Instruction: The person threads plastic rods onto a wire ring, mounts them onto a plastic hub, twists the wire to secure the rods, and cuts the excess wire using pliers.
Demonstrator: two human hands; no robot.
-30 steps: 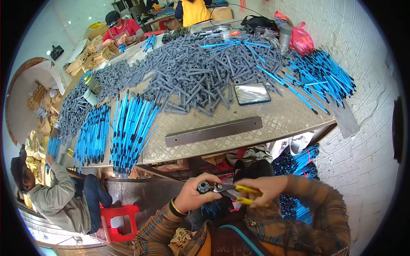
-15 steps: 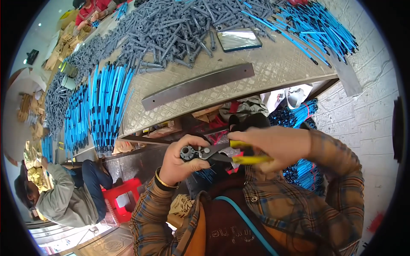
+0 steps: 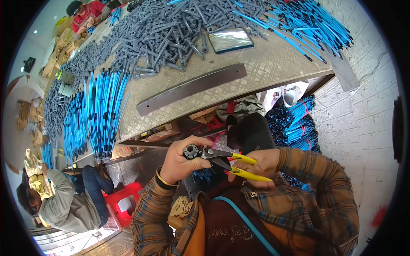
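My left hand [image 3: 179, 164] is closed around a grey plastic fitting with a round, ridged end [image 3: 191, 151], held in front of my chest. The rest of that fitting is hidden by my fingers. In my right hand [image 3: 265, 162] is a pair of pliers with yellow handles [image 3: 250, 174], the handles spread apart. Its dark metal jaws [image 3: 209, 152] reach to the side of the fitting, by my left thumb and forefinger. Whether the jaws grip something there is too small to tell.
On the patterned table [image 3: 179, 100] lie a metal bar [image 3: 192, 88], a flat shiny slab [image 3: 230, 41], a heap of grey plastic anchors [image 3: 162, 40] and bundles of blue rods [image 3: 104, 111]. More bundles [image 3: 299, 123] lie below. One person [image 3: 70, 200] sits left, another [image 3: 87, 15] works far left.
My right hand has come down and slightly left, and the pliers' handles now slant downward to the right. My left hand keeps the fitting nearly in place. The view has shifted slightly.
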